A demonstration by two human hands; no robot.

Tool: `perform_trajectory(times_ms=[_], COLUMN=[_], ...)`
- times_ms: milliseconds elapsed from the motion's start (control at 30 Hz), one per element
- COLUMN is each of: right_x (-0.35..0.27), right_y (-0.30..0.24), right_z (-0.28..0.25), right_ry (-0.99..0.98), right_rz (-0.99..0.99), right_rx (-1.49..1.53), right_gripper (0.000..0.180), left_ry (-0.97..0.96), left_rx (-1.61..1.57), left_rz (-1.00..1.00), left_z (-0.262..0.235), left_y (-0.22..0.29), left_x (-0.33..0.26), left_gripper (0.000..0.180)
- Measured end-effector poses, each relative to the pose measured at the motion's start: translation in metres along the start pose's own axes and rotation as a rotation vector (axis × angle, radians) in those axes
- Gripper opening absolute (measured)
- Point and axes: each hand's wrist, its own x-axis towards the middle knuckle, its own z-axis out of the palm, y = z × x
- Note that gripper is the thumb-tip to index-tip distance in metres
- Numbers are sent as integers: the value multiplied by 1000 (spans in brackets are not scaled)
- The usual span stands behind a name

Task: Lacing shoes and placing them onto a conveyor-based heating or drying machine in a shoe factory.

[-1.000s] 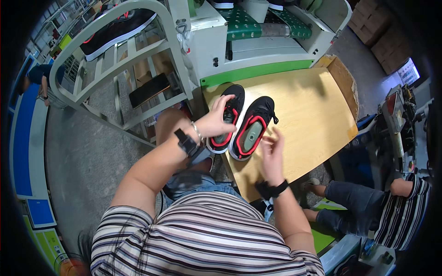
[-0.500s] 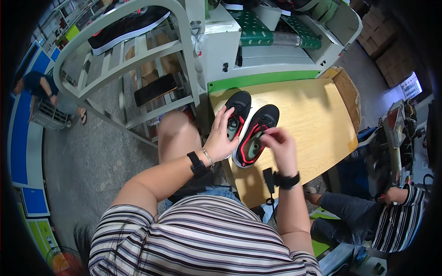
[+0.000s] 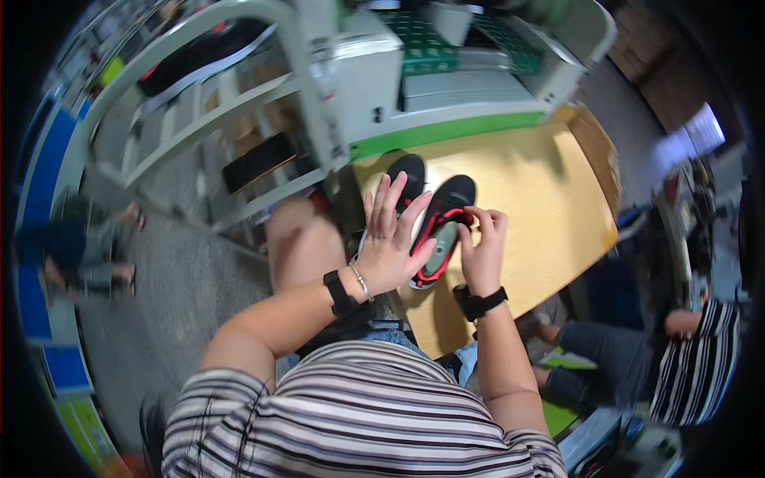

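Observation:
Two black shoes with red trim lie side by side on a wooden table [image 3: 534,191]. My left hand [image 3: 392,239] is spread flat, fingers apart, over the left shoe [image 3: 408,171] and against the side of the right shoe [image 3: 443,227]. My right hand [image 3: 480,243] pinches the red collar of the right shoe, whose grey insole shows. A black band sits on each wrist.
A grey-and-green machine [image 3: 446,80] stands behind the table. A pale metal rack [image 3: 199,119] with dark shoes on its shelves is at the left. Another person in a striped shirt [image 3: 693,358] sits at the lower right; someone crouches at the far left [image 3: 88,239].
The view has swung slightly. My left hand has opened out from gripping the left shoe to lying flat over it. My right hand has stayed on the right shoe's opening.

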Motion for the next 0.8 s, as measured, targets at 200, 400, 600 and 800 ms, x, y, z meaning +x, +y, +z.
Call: perform_trajectory(times_ms=[200, 400, 600, 800], right_x=[-24, -62, -87, -89], right_y=[14, 4, 6, -3], right_z=[51, 13, -7, -27], right_ry=[-86, -107, -278, -359], right_rz=[506, 372, 266, 504], right_rx=[756, 577, 339, 520], right_gripper=[29, 42, 29, 23], left_ry=[-101, -580, -393, -290], left_rx=[-499, -423, -248, -331], left_rz=[-131, -58, -109, -92], left_z=[42, 81, 66, 67], left_y=[27, -40, -2, 11], left_x=[46, 52, 19, 14], left_gripper=[66, 34, 67, 70])
